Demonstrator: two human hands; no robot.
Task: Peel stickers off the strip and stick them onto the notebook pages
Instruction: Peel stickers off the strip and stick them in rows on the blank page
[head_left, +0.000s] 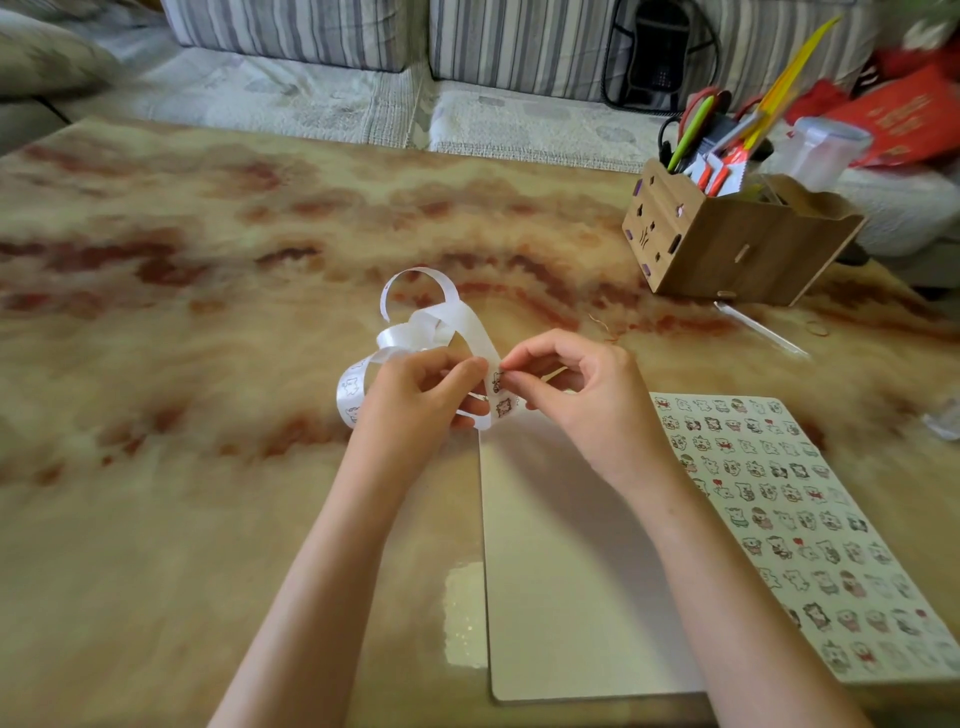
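A long white sticker strip (445, 318) curls in loops above the table, with small cartoon stickers printed on it. My left hand (415, 395) grips the strip from the left. My right hand (582, 395) pinches a sticker (497, 382) on the strip with thumb and forefinger. Below my hands an open notebook (561, 545) lies flat. Its left page is blank, and its right page (789, 519) is covered with rows of several small stickers. My right forearm hides part of the notebook's middle.
A wooden desk organiser (727, 244) holding pens, scissors and a yellow ruler stands at the back right on the marbled table (208, 312). A clear pen (761, 328) and a rubber band (817, 327) lie near it. A sofa runs along the far edge.
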